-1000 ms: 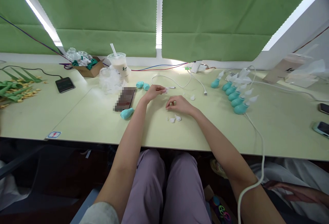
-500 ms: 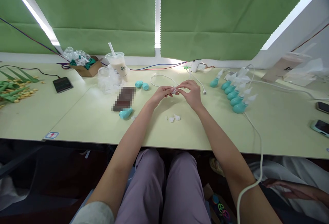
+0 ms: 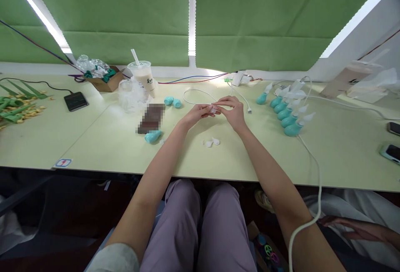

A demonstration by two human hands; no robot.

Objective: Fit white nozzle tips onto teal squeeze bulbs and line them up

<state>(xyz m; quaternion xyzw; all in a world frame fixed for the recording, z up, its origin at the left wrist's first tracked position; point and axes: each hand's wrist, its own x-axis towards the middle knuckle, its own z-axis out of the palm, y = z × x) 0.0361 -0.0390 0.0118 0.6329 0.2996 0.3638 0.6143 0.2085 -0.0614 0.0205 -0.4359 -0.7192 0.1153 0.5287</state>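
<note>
Fingers of the left hand (image 3: 196, 114) and right hand (image 3: 235, 114) pinch a small white piece (image 3: 214, 111) at twelve o'clock, while toward eleven o'clock an open cardboard box (image 3: 104, 86) holds crumpled clear plastic (image 3: 90, 63) and a see-through cup (image 3: 139, 65) holds milky drink (image 3: 144, 78).

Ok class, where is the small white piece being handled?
In the head view, the small white piece is just right of centre, held between the left hand and right hand, beyond the loose white pieces on the table.

the left hand (image 3: 196, 115) and right hand (image 3: 234, 113) pinch a small white piece (image 3: 213, 110) above the table (image 3: 109, 151).
</note>
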